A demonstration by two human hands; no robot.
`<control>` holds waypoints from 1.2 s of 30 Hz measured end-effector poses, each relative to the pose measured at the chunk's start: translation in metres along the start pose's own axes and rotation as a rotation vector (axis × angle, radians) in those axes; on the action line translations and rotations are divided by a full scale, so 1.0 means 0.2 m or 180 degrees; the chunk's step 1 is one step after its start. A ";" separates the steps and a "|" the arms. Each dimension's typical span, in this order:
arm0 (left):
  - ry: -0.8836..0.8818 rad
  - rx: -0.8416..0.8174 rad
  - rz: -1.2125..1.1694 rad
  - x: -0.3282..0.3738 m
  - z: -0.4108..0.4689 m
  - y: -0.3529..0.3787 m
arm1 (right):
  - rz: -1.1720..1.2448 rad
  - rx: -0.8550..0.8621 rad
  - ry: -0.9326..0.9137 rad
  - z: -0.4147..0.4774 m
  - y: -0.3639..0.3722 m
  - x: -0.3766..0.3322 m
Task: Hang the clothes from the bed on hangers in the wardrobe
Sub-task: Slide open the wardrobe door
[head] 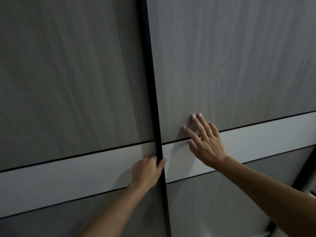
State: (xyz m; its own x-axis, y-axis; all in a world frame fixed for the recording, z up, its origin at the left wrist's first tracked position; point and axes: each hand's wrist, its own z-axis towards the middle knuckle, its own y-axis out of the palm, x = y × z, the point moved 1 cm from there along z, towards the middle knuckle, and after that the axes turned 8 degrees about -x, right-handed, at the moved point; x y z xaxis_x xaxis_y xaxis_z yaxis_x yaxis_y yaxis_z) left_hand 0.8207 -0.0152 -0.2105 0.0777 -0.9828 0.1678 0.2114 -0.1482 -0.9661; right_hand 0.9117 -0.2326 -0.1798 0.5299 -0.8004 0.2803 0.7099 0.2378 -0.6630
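1. The wardrobe (68,74) fills the view, its two grey wood-grain doors meeting at a black vertical strip (150,74).
2. The left hand (147,170) grasps that strip at the pale band (68,173), fingers curled on its left, thumb on its right.
3. The right hand (206,144) lies released and flat on the right door (230,57), fingers spread straight.

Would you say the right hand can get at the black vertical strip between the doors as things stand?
Probably yes: the right hand rests flat on the right door, beside the black strip, with only bare panel between. The left hand grips the strip lower down.
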 end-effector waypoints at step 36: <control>-0.1225 0.0297 0.0901 -0.54 -0.31 -0.11 | 0.0754 0.0961 -0.0836 0.26 0.17 -0.69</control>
State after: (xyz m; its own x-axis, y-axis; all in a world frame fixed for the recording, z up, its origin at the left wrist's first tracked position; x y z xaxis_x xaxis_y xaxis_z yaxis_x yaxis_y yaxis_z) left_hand 0.7475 0.0870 -0.2185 0.4958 -0.8682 -0.0215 0.2152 0.1468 -0.9655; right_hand 0.8878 -0.0855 -0.2047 0.7658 -0.5474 0.3376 0.6377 0.5781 -0.5090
